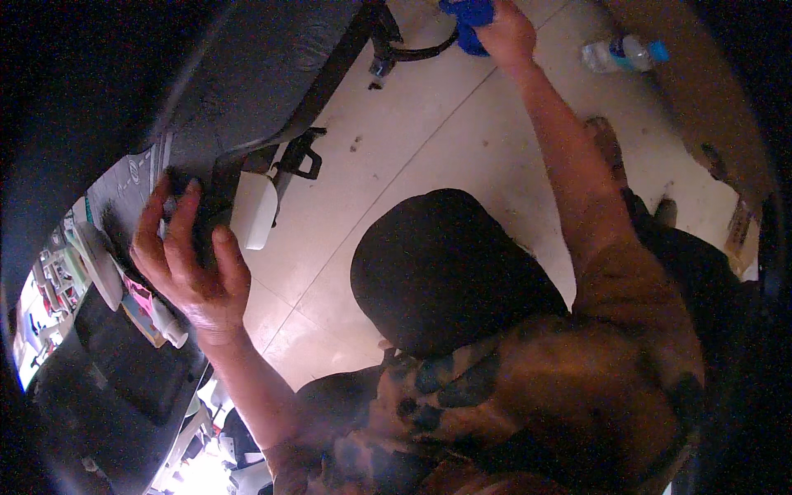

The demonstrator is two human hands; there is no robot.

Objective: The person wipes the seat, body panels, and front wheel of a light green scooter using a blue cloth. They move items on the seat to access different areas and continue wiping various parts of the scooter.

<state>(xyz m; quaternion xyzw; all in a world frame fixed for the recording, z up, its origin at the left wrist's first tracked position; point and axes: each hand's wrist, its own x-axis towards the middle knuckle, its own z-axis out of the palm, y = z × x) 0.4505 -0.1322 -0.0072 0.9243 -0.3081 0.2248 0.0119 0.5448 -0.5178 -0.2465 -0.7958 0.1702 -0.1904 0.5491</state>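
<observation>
The right hand [507,35] is up near 12 to 1 o'clock, at the top edge of the view, its fingers bunched and closed on a blue cloth [472,26]. The cloth lies at the 9 o'clock side of that hand, bulging out beyond the fingers and drooping toward 7 o'clock; its upper part is cut off by the edge. A curved black tube [425,53] ends just beside the cloth, on its 8 o'clock side.

The left hand [202,276] is at 9 o'clock, well apart from the cloth, fingers spread and lightly bent, pointing toward 11 o'clock. They are close to a large dark panel [247,70]; whether the fingertips touch it, I cannot tell. At 2 o'clock from the left thumb is a cream-coloured piece [254,213], with a black bracket [304,161] beyond it. A clear bottle [615,54] with a blue cap lies on the pale floor [412,148] between 1 and 2 o'clock.
</observation>
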